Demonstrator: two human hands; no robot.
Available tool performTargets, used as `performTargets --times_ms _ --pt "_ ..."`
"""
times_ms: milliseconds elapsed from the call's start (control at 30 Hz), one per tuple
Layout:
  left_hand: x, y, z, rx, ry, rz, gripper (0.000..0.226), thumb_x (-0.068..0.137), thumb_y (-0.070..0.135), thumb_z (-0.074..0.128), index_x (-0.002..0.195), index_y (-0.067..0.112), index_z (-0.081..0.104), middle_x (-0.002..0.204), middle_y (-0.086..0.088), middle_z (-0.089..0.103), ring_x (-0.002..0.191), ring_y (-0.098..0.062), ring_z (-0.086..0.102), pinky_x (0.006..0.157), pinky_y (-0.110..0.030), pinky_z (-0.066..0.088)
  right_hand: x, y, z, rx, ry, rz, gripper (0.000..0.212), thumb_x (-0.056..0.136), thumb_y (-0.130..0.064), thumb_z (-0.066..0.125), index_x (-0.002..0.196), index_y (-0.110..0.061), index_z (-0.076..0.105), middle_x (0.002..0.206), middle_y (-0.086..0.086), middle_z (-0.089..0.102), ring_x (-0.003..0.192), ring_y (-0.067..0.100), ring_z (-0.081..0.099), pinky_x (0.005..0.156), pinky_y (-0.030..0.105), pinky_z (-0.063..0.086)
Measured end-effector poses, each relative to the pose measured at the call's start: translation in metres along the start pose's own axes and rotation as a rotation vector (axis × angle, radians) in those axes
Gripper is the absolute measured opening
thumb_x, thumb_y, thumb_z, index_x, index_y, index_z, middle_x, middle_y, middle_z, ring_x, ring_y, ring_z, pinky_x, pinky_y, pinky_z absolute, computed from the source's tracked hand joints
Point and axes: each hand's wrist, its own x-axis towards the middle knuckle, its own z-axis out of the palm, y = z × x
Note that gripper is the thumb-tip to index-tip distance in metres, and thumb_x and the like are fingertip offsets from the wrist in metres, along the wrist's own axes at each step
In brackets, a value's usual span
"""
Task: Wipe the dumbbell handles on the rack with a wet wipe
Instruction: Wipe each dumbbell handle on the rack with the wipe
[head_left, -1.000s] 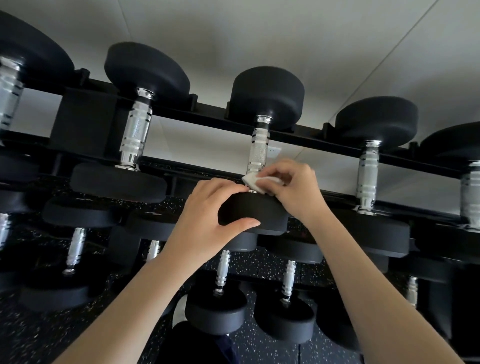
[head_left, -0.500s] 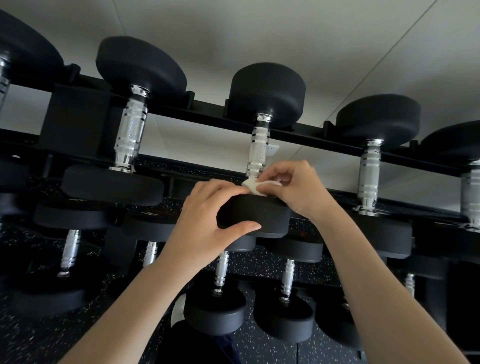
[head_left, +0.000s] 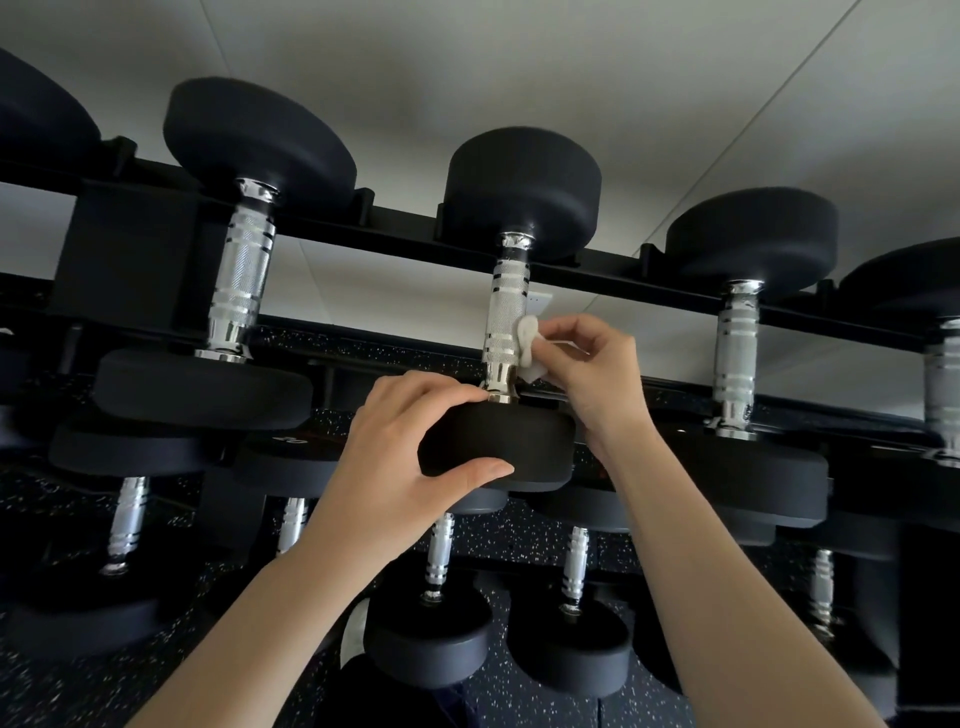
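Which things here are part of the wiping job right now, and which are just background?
In use:
wet wipe
centre dumbbell handle
right hand pressing the wipe
left hand steadying the near weight head

Background:
neighbouring dumbbells
lower-tier dumbbells
rack rail

Black rack (head_left: 613, 273), rows of black-headed dumbbells (head_left: 244, 270) with chrome handles across its rails.

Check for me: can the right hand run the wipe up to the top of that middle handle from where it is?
Probably yes. The right hand holds the wet wipe against the middle handle low down, and nothing blocks the bare handle above. The left hand grips only the lower head.
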Motion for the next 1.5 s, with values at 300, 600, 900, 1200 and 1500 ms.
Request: performTargets --times_ms 300,600,900,1200,1500 --pt "0.001 0.001 -0.001 0.007 -0.015 -0.006 0.050 0.069 0.062 0.059 0.113 0.037 0.060 0.112 0.022 0.051 0.115 -0.004 0.041 0.098 -0.034 0.037 0.042 -0.030 0.021 0.096 0.192 -0.119 0.014 0.085 -0.005 0.065 0.079 -0.017 0.065 0.086 0.010 0.069 0.080 0.022 0.063 0.076 0.045 0.057" --pt "0.001 0.001 0.000 -0.011 -0.014 -0.018 0.050 0.069 0.062 0.059 0.112 0.038 0.059 0.113 0.023 0.050 0.116 -0.004 0.040 0.098 -0.036 0.038 0.029 -0.013 0.011 -0.010 0.109 -0.063 0.005 0.087 -0.011 0.064 0.085 -0.015 0.066 0.084 0.009 0.072 0.086 0.029 0.068 0.076 0.038 0.058" --pt "0.002 0.000 -0.001 -0.006 -0.015 -0.001 0.050 0.069 0.062 0.059 0.112 0.037 0.059 0.112 0.023 0.050 0.114 0.000 0.039 0.098 -0.034 0.037 0.040 -0.015 0.023 0.310 0.045 0.123 0.028 0.094 -0.017 0.055 0.110 0.005 0.061 0.095 0.016 0.069 0.085 0.025 0.067 0.086 0.038 0.055" --pt "0.002 -0.001 0.000 -0.017 -0.007 0.012 0.049 0.070 0.062 0.058 0.113 0.038 0.058 0.113 0.023 0.050 0.115 0.002 0.039 0.099 -0.038 0.038 0.046 -0.019 0.020 0.575 -0.213 0.174 0.025 0.098 -0.013 0.043 0.108 0.004 0.059 0.109 0.022 0.065 0.110 0.037 0.059 0.098 0.041 0.046" --pt "0.003 -0.003 0.001 -0.026 0.007 0.020 0.048 0.070 0.063 0.060 0.112 0.038 0.058 0.114 0.023 0.049 0.115 0.000 0.040 0.099 -0.039 0.038 0.024 -0.001 0.012 0.381 -0.212 0.135 0.030 0.096 -0.010 0.048 0.116 0.010 0.057 0.113 0.025 0.064 0.109 0.037 0.061 0.095 0.044 0.049"
